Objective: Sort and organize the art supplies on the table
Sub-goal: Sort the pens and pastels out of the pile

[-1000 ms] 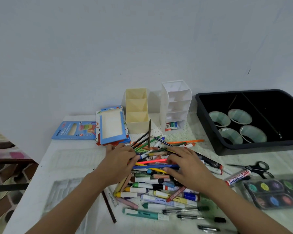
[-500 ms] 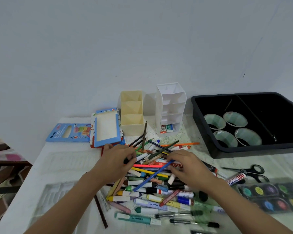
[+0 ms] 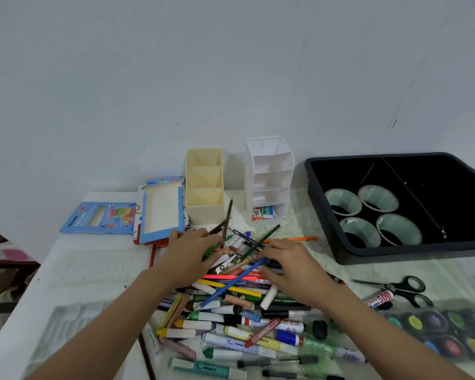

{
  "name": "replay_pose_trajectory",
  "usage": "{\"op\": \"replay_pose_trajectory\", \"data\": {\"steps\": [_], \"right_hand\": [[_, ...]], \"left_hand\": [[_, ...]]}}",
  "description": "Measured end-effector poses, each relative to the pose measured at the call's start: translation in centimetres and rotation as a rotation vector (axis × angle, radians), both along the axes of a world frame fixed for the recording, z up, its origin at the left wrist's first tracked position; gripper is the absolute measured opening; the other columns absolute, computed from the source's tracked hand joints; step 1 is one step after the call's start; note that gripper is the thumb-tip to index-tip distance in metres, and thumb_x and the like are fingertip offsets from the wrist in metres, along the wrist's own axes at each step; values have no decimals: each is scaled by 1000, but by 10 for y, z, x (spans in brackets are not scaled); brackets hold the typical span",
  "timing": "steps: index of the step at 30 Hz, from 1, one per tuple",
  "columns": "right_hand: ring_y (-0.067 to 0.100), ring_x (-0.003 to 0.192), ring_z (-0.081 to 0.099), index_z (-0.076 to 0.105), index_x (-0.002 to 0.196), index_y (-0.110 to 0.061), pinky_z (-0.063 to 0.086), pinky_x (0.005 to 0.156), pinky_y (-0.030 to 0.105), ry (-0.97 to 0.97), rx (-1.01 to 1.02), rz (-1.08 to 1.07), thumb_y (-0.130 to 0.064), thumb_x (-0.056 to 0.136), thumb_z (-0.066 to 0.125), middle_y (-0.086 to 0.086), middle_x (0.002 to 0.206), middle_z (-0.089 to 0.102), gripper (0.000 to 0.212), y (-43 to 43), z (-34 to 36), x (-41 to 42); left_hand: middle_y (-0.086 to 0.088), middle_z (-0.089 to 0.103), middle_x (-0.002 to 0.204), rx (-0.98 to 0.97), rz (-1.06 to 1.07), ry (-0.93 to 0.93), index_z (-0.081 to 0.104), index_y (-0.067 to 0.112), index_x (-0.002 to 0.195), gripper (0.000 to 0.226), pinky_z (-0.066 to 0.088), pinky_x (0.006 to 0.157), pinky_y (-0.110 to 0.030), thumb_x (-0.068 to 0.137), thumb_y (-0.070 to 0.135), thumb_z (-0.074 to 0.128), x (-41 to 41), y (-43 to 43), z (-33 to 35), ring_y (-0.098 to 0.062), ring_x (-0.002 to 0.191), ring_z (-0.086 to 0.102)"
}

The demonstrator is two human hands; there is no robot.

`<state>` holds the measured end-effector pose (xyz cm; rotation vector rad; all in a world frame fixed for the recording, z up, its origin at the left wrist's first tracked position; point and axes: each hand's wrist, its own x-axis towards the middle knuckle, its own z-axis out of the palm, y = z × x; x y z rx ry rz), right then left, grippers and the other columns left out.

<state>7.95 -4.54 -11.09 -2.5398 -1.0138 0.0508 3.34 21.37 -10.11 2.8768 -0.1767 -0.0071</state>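
Note:
A heap of pencils, crayons, markers and pens (image 3: 231, 325) covers the middle of the white table (image 3: 302, 218). At the heap's far edge, my left hand (image 3: 192, 253) grips a small bunch of pencils (image 3: 226, 220) whose ends stick out towards the organizers. My right hand (image 3: 291, 267) lies over the heap's right side and pinches the upper end of a blue pencil (image 3: 231, 283), which slants down to the left across the heap. A dark green pencil (image 3: 266, 237) lies between the two hands.
A cream three-slot organizer (image 3: 203, 212) and a white tiered organizer (image 3: 269, 165) stand by the wall. At the left lie pencil boxes (image 3: 99, 218) and an open box (image 3: 162, 209). At the right are a black tray (image 3: 395, 253) with tape rolls (image 3: 379, 198), scissors (image 3: 406, 286) and a paint palette (image 3: 436, 322).
The blue pencil was lying flat across the heap; my right hand has raised one end so it slants. My left hand has gathered pencils and moved slightly towards the organizers.

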Motion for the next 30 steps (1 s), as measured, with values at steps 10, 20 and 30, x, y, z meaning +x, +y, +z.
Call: {"op": "replay_pose_trajectory", "data": {"steps": [10,20,30], "right_hand": [[14,102,57,71,109,-22,50,87,40,8,69,-84,-21,89,66,-10,106,63,21,0,11,27],[11,101,53,66,113,-29,49,86,38,30,100,63,-33,91,58,-14,110,56,24,-1,-6,21],[14,103,56,71,111,-26,51,87,43,19,107,-15,-38,93,63,-11,113,59,23,-6,-10,22]], "left_hand": [[7,69,104,-4,-81,-19,69,25,111,23,45,93,-40,102,31,48,39,-30,6,-15,95,58],[0,64,92,87,167,173,64,24,93,19,53,65,-33,80,34,73,78,-56,8,-20,83,62],[0,69,94,22,236,174,68,18,96,25,55,74,-32,86,41,67,71,-54,29,-19,88,65]]}}
